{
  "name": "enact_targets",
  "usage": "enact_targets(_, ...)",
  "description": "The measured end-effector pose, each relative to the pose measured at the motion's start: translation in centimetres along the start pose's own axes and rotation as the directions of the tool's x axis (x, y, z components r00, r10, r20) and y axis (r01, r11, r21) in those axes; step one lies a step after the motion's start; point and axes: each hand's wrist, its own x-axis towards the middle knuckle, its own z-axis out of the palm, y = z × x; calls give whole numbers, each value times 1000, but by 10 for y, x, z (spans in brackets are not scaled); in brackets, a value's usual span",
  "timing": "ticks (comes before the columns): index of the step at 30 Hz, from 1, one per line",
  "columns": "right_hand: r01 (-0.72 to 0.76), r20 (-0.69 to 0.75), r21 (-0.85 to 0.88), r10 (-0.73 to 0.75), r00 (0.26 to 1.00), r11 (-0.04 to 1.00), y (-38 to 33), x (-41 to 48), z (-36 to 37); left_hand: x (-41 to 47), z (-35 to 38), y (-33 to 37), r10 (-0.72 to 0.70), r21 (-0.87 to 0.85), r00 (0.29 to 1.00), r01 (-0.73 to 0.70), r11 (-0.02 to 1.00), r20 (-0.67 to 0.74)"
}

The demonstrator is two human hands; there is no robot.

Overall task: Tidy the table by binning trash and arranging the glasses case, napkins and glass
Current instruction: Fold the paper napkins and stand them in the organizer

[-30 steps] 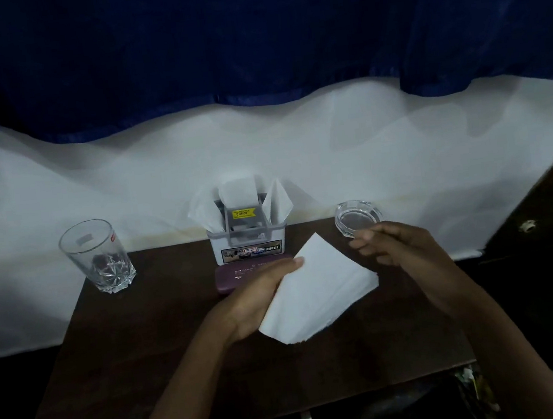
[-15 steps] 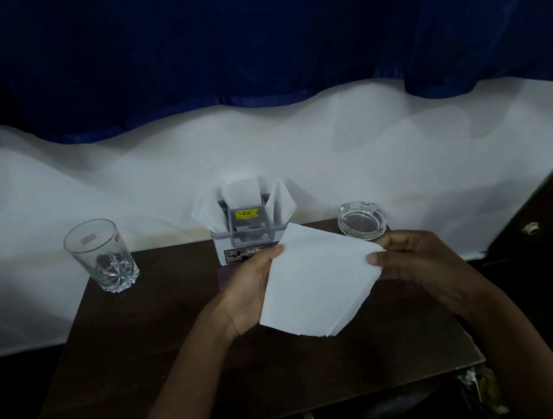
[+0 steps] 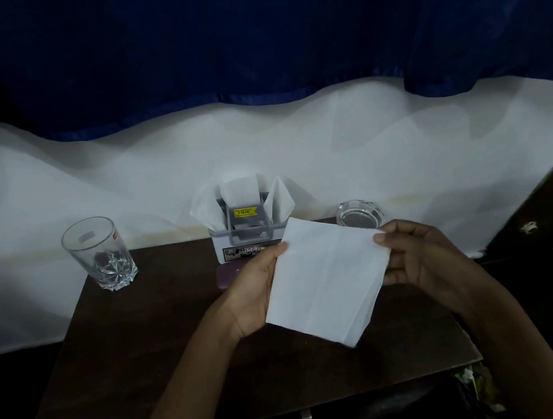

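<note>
A white paper napkin point(image 3: 328, 282) is held flat above the middle of the dark wooden table point(image 3: 139, 345). My left hand point(image 3: 253, 291) pinches its left edge and my right hand point(image 3: 421, 254) pinches its right corner. Behind it stands a grey napkin holder point(image 3: 246, 226) with several white napkins sticking up. A maroon glasses case point(image 3: 227, 275) lies just in front of the holder, mostly hidden by my left hand. An empty clear drinking glass point(image 3: 101, 253) stands at the table's far left corner.
A clear glass ashtray point(image 3: 358, 215) sits at the back right of the table. White cloth point(image 3: 434, 157) and a blue curtain point(image 3: 248, 33) hang behind. Trash shows in a dark bin point(image 3: 475, 390) below the table's front right corner.
My right hand has come in and taken the napkin's right corner. The napkin has turned from tilted to spread flat between both hands.
</note>
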Motion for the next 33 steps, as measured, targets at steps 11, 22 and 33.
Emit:
enact_targets(11,-71,253,-147,107,962,987,11,-4,16,2,-4,-7,-138,146,983,120,982,120)
enact_targets(22,-63,-175,167,93,980,984,10,8,22,8,-3,-2,132,-69,991,-131,989,1)
enact_targets(33,-54,-206,121,78,976,991,12,11,19,13,-2,-6,293,81,945,-284,955,-144)
